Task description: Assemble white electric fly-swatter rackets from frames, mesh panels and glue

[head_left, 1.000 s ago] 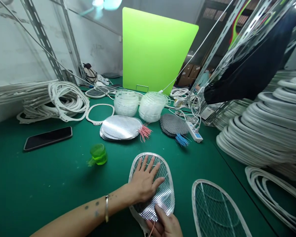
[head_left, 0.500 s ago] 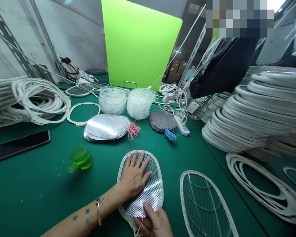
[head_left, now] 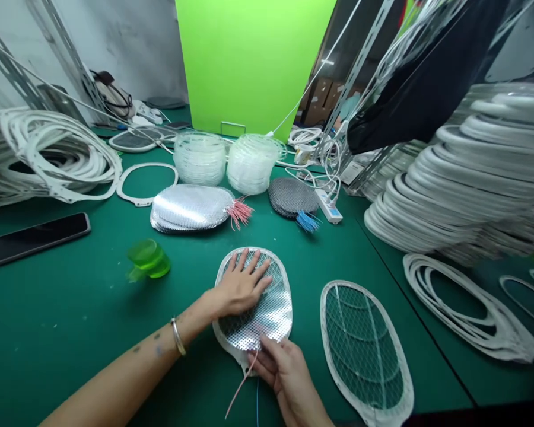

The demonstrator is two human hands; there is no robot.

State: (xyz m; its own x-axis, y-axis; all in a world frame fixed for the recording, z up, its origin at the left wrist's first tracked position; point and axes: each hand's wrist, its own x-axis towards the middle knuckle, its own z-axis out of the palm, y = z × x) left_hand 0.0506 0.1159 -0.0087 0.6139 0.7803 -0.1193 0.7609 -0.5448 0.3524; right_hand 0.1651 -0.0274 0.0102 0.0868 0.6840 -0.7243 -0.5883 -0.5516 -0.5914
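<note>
A shiny perforated metal mesh sheet (head_left: 273, 312) lies within a white racket-shaped frame (head_left: 287, 279) on the green table. My left hand (head_left: 241, 287) rests flat on its upper part, fingers spread. At the lower edge, my right hand (head_left: 285, 367) pinches the mesh sheet between thumb and fingers; some of its fingers are hidden beneath. A pink wire (head_left: 240, 388) runs down from that edge beside the right fingers, and a blue wire (head_left: 257, 403) hangs below. To the right lies another white frame with netting (head_left: 365, 350).
Behind the hands are stacked silver mesh sheets (head_left: 191, 207) with pink wires, dark mesh sheets (head_left: 292, 197) with blue wires and two clear coils (head_left: 200, 159). A green container (head_left: 149, 258) and phone (head_left: 35, 237) sit left. White frames (head_left: 458, 178) pile high at right.
The view has tilted down, so everything sits higher in the picture. My left hand stays flat on the mesh, my right at its lower edge; more of the pink wire and a blue wire now show.
</note>
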